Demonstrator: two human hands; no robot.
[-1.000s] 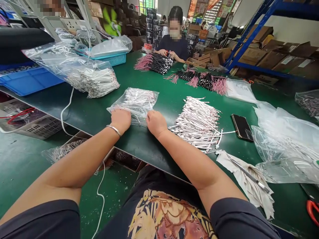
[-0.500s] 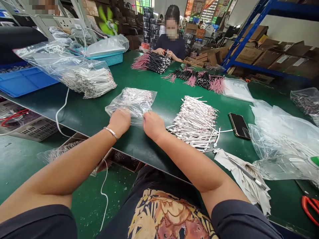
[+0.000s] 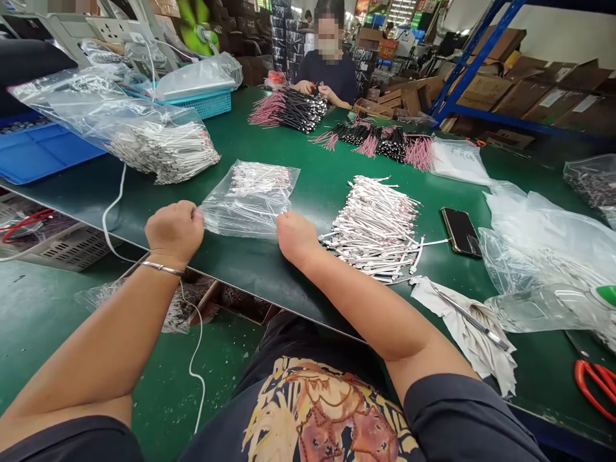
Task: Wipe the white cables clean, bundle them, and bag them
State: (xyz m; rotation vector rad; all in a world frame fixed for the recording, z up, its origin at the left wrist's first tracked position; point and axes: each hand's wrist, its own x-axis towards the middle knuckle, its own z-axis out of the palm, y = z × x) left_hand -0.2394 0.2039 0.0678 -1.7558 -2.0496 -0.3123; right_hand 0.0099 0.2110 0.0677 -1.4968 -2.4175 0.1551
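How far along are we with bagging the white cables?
The large clear bag at left already looks filled. The left hand and right hand grip a flatter bag with cables inside. The loose white cable pile appears left to bag.

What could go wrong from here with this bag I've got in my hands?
The thin plastic of the clear bag might stretch or tear, since the left hand and right hand grip its opposite sides. The right forearm could brush the loose white cables beside it and scatter some. One stray cable reaches the phone and might snag.
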